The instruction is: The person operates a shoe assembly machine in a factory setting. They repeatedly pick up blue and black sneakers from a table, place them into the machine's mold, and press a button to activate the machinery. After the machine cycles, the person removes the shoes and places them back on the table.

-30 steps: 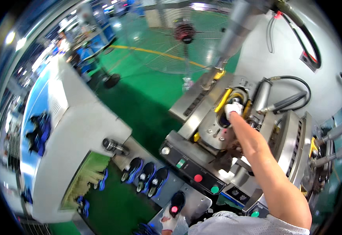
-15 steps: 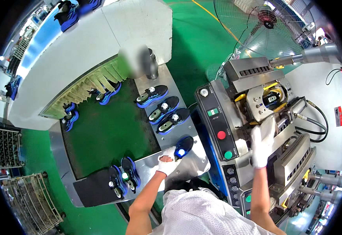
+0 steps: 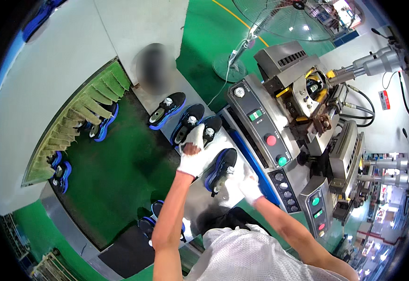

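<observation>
My left hand (image 3: 192, 154), in a white glove, reaches forward with its fingers stretched onto two black-and-blue shoes (image 3: 188, 124) (image 3: 209, 129) standing side by side on the steel table (image 3: 199, 201). A third shoe of the same kind (image 3: 167, 108) lies further left. My right hand (image 3: 249, 187), also in a white glove, is at the heel end of the nearest shoe (image 3: 221, 166), which lies close to my body. The glove is a bright blur, so its grip does not show.
A grey machine stands to the right, with a control panel (image 3: 265, 136) of red and green buttons and a yellow-edged press (image 3: 312, 93). More shoes (image 3: 103, 124) ride a green belt (image 3: 115, 178) on the left. A floor fan (image 3: 284, 14) stands behind.
My right hand came down from the machine to the nearest shoe. My left hand left that shoe and moved forward to the row of shoes. The view shifted a little.
</observation>
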`<control>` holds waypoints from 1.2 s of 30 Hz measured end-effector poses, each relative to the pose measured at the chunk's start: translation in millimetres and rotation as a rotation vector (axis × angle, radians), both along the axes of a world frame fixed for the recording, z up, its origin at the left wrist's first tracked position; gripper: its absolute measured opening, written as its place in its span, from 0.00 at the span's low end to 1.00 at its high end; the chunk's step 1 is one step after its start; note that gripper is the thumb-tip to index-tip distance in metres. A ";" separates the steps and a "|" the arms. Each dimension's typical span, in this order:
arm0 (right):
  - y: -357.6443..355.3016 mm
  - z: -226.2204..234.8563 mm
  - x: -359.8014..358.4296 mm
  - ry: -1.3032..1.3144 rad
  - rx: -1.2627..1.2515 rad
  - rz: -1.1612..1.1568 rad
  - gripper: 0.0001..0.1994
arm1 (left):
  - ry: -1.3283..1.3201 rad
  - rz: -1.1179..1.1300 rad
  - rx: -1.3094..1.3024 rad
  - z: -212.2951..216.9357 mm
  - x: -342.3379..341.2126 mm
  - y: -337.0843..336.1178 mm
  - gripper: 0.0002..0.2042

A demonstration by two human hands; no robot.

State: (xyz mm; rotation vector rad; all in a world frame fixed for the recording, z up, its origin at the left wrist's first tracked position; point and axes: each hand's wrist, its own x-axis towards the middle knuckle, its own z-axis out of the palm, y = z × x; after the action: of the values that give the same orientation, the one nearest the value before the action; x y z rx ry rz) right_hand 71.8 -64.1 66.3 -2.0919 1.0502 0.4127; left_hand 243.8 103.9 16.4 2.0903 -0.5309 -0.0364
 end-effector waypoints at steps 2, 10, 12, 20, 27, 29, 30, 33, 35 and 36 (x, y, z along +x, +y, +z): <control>53.5 27.0 46.0 0.130 0.037 0.071 0.45 | 0.131 -0.073 0.236 -52.4 7.3 2.3 0.42; 56.7 -91.6 24.9 0.031 -0.025 -0.428 0.27 | 0.341 -0.045 0.413 -69.0 5.0 -6.6 0.44; 41.6 -89.4 15.6 -0.102 0.132 -0.519 0.19 | 0.349 -0.068 0.405 -56.4 -2.3 -3.7 0.44; -20.9 13.9 -125.1 -0.579 0.763 -0.897 0.07 | 0.731 -0.299 0.407 9.2 -161.6 -36.0 0.45; -38.4 77.4 -356.2 -0.785 0.429 -1.283 0.17 | 0.548 -0.882 0.289 70.6 -309.0 -142.8 0.40; -18.7 107.4 -386.0 -0.873 0.233 -1.380 0.17 | 0.572 -1.001 0.442 115.9 -334.2 -166.8 0.40; -17.3 116.2 -415.1 -0.711 0.384 -1.523 0.17 | 0.492 -1.030 0.489 143.3 -359.6 -182.8 0.40; 1.8 166.5 -488.5 -1.078 0.407 -1.831 0.24 | 0.407 -1.282 0.401 168.8 -439.0 -217.5 0.39; 28.9 164.8 -539.4 -1.267 0.131 -1.923 0.26 | 0.303 -1.398 0.574 187.6 -497.8 -228.2 0.40; 39.5 184.9 -561.3 -1.224 -0.022 -2.008 0.26 | 0.345 -1.469 0.661 196.9 -526.3 -233.4 0.40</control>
State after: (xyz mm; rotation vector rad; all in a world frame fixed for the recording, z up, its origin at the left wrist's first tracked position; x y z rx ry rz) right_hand -489.5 -24.6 251.2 -0.1766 1.5340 -1.5458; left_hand -282.5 -129.5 213.3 1.7077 -1.8668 -1.5259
